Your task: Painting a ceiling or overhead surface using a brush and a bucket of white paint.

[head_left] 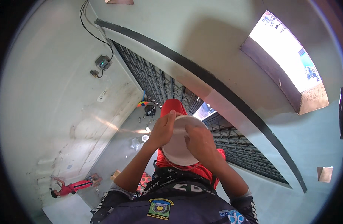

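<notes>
My left hand [164, 130] grips the left rim of a round white lid-like disc [179, 153] held flat above my lap. My right hand [201, 143] lies over the disc's right part with its fingers curled; what, if anything, they hold is hidden. Red cloth [172, 106], apparently my trousers, shows behind and below the disc.
A person in red [74, 186] is by the left wall [48, 112]. Small scattered items [150, 111] lie on the grey floor [115, 149]. A dark folding metal gate [149, 71], a wall opening [276, 44], a dark curved strip [216, 84] and a wall-mounted device with cables [103, 62] surround me.
</notes>
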Demonstrator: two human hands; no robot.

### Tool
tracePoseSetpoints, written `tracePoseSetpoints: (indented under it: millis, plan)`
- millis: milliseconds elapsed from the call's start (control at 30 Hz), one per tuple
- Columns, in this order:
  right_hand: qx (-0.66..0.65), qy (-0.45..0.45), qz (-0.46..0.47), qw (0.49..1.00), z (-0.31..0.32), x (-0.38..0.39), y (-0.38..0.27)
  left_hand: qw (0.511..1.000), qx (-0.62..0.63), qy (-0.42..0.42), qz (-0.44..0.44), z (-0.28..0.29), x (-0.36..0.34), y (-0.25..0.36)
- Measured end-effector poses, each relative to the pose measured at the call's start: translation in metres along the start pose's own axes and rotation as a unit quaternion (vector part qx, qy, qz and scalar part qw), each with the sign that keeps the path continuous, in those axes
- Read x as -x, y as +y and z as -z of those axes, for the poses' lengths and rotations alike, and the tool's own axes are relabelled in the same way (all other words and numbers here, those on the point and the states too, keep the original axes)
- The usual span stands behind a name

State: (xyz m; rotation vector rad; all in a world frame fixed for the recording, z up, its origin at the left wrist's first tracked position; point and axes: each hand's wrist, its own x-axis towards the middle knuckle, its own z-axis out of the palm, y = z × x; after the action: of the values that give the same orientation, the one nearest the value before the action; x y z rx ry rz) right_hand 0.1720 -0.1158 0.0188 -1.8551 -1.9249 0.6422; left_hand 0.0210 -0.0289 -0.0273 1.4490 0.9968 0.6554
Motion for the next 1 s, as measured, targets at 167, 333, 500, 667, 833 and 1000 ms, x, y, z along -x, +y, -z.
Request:
tracePoseSetpoints:
  millis: [167, 333, 500, 667, 833, 1000]
  plan:
    - [0.026, 0.045, -0.01, 0.999, 0.007, -0.003, 0.005, 0.998, -0.056, -0.025, -0.019, 0.003, -0.007, -0.006]
    - [0.034, 0.023, -0.076, 0.996, 0.024, 0.002, 0.002, 0.999, -0.04, 0.0, -0.015, 0.001, -0.008, -0.007]
    - [0.045, 0.009, -0.071, 0.996, 0.042, 0.006, 0.01, 0.998, -0.054, 0.003, -0.028, 0.001, -0.008, -0.002]
    - [-0.016, -0.031, -0.065, 0.997, 0.053, 0.009, 0.02, 0.997, -0.06, 0.016, -0.043, -0.001, -0.006, -0.002]
    - [0.097, -0.016, -0.075, 0.992, 0.045, 0.012, 0.022, 0.996, -0.071, 0.01, -0.044, -0.001, -0.009, -0.01]
    - [0.131, -0.013, -0.074, 0.989, 0.049, 0.009, 0.014, 0.997, -0.064, 0.013, -0.039, -0.004, -0.007, -0.004]
